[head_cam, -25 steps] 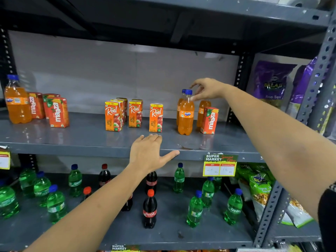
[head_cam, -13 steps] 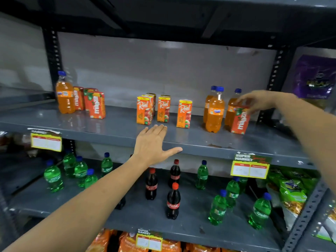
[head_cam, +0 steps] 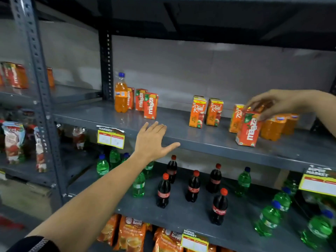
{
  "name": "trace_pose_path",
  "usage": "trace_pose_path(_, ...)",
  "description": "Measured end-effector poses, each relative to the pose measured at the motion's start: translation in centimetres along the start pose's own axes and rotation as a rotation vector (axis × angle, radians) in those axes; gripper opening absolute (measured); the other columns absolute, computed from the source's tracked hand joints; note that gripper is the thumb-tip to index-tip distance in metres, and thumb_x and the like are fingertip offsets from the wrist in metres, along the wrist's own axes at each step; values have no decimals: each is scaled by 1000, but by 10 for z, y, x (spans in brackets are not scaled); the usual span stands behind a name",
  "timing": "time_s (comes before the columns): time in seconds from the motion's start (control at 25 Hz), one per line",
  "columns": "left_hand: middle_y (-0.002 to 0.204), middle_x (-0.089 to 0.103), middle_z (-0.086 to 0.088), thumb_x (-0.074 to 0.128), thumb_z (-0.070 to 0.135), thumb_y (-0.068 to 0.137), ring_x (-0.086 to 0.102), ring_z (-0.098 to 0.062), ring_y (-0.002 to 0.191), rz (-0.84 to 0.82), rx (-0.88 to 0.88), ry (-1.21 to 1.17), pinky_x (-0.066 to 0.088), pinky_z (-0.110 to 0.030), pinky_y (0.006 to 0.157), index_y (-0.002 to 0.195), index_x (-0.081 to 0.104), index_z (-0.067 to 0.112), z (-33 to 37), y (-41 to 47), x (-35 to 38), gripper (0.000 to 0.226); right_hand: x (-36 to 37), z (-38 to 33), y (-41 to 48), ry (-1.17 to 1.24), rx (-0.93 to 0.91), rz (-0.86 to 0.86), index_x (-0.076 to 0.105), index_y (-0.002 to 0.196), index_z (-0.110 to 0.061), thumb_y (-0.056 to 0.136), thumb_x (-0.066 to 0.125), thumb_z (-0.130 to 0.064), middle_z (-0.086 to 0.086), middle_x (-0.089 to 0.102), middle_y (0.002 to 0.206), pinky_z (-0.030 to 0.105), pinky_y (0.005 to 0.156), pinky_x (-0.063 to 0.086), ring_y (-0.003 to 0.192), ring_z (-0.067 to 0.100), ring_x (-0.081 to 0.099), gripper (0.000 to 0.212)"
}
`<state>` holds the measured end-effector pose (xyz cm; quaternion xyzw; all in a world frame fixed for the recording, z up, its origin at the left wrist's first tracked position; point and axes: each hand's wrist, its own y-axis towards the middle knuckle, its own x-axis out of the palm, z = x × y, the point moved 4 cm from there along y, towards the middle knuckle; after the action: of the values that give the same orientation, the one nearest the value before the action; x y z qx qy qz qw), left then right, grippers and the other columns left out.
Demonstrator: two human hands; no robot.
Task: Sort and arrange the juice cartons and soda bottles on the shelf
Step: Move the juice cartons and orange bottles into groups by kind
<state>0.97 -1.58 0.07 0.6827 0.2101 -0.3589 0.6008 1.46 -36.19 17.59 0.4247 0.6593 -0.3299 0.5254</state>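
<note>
My right hand (head_cam: 272, 103) grips the top of a red-orange Maaza carton (head_cam: 248, 128), held tilted over the right part of the grey middle shelf (head_cam: 181, 135). Behind it stand three Real juice cartons (head_cam: 197, 111) and blurred orange soda bottles (head_cam: 276, 127). At the shelf's left end an orange soda bottle (head_cam: 121, 92) stands beside three Maaza cartons (head_cam: 150, 105). My left hand (head_cam: 151, 140) lies flat and open on the shelf's front edge, holding nothing.
The lower shelf (head_cam: 181, 211) carries scattered cola bottles (head_cam: 193, 186) and green soda bottles (head_cam: 269, 220). Snack bags (head_cam: 131, 233) fill the bottom shelf. A perforated steel upright (head_cam: 38, 70) stands at left, with more packets (head_cam: 13, 140) beyond it. Yellow price tags (head_cam: 111, 139) hang on shelf edges.
My right hand left the bottle cap, closed on the Maaza carton and drew it leftward and forward in front of the Real cartons. The view panned left. My left hand stayed on the shelf edge.
</note>
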Motion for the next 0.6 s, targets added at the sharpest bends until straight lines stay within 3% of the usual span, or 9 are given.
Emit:
trace_pose_path(0.24, 132, 58, -4, 19, 82, 76, 42, -20, 132, 10, 9, 54, 23, -44, 113, 128, 56, 11, -129, -14, -11, 96, 37, -159, 104, -13, -124, -2, 62, 117, -28, 78, 74, -11, 11, 62, 113, 20, 66, 54, 93, 27, 64, 45)
trace_pose_path(0.32, 132, 59, -3, 17, 84, 74, 43, -19, 131, -1, 23, 83, 23, -44, 113, 127, 57, 11, -167, -13, -13, 99, 47, -201, 139, -37, -162, 1, 60, 118, -26, 78, 73, -12, 12, 64, 110, 13, 62, 51, 90, 26, 64, 44)
trace_pose_path(0.48, 133, 58, -2, 6, 91, 65, 41, -18, 133, -42, 74, 100, 20, -43, 114, 130, 54, 13, -229, -4, -12, 112, 57, -275, 212, -65, -185, 61, 58, 121, -29, 80, 71, -21, 6, 61, 111, 27, 72, 52, 94, 17, 61, 43)
trace_pose_path(0.6, 133, 58, -2, 10, 92, 64, 43, -17, 132, -26, 125, 67, 22, -41, 114, 130, 55, 13, -241, 4, -8, 112, 65, -302, 248, -59, -144, 51, 55, 112, -38, 82, 69, -24, 0, 58, 112, 23, 66, 49, 93, 8, 59, 36)
